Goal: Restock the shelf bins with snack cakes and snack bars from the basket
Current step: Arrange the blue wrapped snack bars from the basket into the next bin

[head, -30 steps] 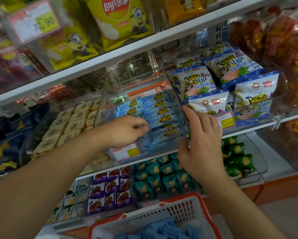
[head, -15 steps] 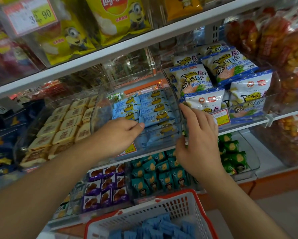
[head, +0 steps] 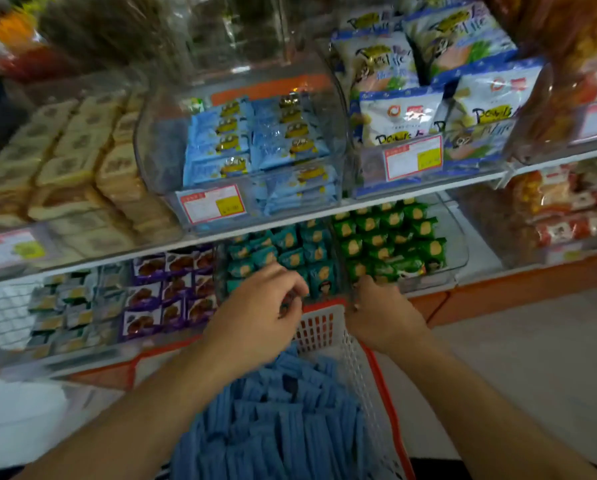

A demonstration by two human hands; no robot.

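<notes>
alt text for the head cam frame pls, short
Both hands, left hand and right hand, hang empty with loosely curled fingers over the far rim of a red-and-white basket full of blue snack packs. Above, a clear shelf bin holds matching light-blue packs.

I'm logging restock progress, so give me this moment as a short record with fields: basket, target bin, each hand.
basket: white with red rim, holding many blue packets
target bin: clear bin on the upper shelf, partly filled with blue snack cakes
left hand: above the basket's far edge, fingers loosely curled, holding nothing visible
right hand: at the basket's far rim, grip unclear
price tag: on the bin's front
</notes>
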